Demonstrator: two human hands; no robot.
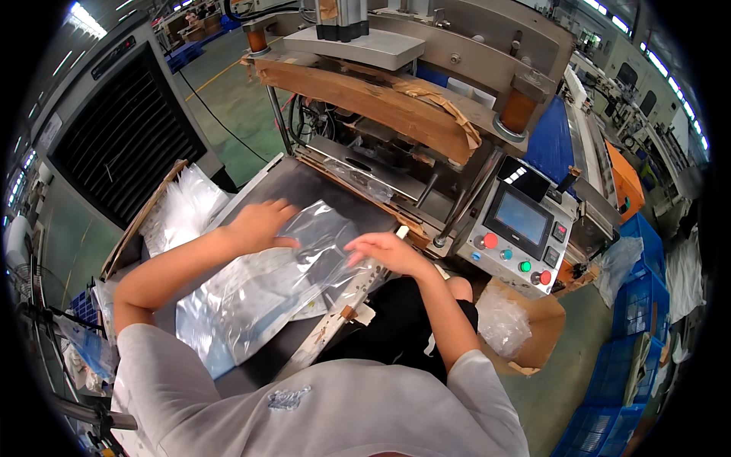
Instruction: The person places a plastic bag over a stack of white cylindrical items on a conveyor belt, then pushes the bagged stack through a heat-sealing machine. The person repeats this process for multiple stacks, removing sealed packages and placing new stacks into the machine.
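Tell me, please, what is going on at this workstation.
A person is handling a clear plastic sheet with bare hands. The left hand, fingers spread, is at its left side and the right hand at its right edge; their grip is unclear. Other clear sheeting lies closer in, on the dark worktop. To the right are a control panel and an open cardboard box holding crumpled plastic.

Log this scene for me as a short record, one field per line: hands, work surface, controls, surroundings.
Left hand: fingers spread, at the left side of a clear plastic bag; contact unclear
Right hand: at the bag's right side; pinch unclear
Work surface: dark, with more clear plastic film on it
Controls: panel with screen and green button
Surroundings: cardboard box holding crumpled clear plastic; blue crates far right
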